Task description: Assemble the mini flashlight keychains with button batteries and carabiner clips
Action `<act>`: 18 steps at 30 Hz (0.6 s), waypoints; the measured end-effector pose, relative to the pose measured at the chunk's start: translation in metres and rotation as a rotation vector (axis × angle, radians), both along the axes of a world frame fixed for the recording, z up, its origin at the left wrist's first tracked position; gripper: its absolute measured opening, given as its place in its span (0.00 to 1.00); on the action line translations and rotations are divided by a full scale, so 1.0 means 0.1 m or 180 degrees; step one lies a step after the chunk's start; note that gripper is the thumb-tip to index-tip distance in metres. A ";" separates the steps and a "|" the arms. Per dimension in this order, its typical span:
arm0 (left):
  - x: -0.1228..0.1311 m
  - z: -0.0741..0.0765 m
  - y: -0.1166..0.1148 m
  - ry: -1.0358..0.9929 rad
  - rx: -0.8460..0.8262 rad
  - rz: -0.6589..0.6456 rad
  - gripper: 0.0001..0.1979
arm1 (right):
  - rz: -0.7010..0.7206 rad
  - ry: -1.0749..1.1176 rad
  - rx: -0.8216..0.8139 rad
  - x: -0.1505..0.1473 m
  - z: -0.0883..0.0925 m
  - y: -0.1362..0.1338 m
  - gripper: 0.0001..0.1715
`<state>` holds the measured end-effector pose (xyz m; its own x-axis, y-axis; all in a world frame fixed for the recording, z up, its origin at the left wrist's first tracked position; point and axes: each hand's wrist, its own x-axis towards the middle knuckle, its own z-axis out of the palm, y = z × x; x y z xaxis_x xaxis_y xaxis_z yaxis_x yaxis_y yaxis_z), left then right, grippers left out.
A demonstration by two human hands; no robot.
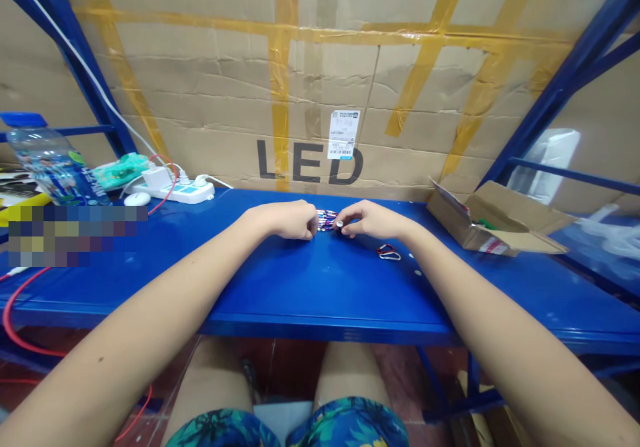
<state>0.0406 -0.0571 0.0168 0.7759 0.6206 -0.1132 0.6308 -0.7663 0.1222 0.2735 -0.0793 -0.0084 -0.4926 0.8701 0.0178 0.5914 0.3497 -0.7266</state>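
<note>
A row of slender, shiny metallic pieces (327, 220) in purple, blue and silver lies between my hands on the blue table; their exact kind is too small to tell. My left hand (296, 220) is closed at the row's left end, its fingers curled and partly hidden. At the other end, my right hand (367, 220) has thumb and fingers bent together, with a small round silver piece (339, 224) at the fingertips. Just below the right hand lie a red carabiner (384, 249) and a silver carabiner (390, 256), touching or overlapping.
An open cardboard box (480, 224) stands at the right. To the left are a power strip (180, 189), a water bottle (55, 160) and a white round object (137, 199). Taped cardboard (210, 100) backs the blue table (320, 287), and blue posts rise at both sides.
</note>
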 end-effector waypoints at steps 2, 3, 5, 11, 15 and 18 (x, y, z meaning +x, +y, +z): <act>0.02 0.00 0.00 0.0028 0.0053 -0.0040 0.12 | 0.0010 0.0017 -0.0021 -0.01 0.00 0.00 0.11; 0.03 -0.01 0.00 0.0040 0.0077 -0.0054 0.11 | 0.0009 0.0020 -0.0027 -0.01 0.00 0.00 0.12; 0.03 -0.01 -0.01 0.0053 0.0098 -0.0051 0.09 | 0.0008 0.0014 -0.0020 -0.01 0.00 -0.01 0.12; 0.06 0.00 -0.06 -0.0308 0.0147 -0.0097 0.05 | -0.0004 0.0021 0.0048 -0.03 0.01 -0.02 0.11; 0.13 -0.06 -0.06 -0.1191 0.0400 -0.0333 0.07 | -0.0070 0.0005 0.0035 -0.04 0.02 -0.04 0.10; 0.19 -0.14 -0.03 -0.1492 0.0520 -0.0572 0.07 | -0.0062 -0.0028 0.0075 -0.06 0.04 -0.05 0.08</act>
<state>0.0597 -0.0602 0.0029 0.8158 0.4536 0.3587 0.3939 -0.8900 0.2296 0.2679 -0.0844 -0.0040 -0.4757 0.8789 0.0343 0.6045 0.3550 -0.7131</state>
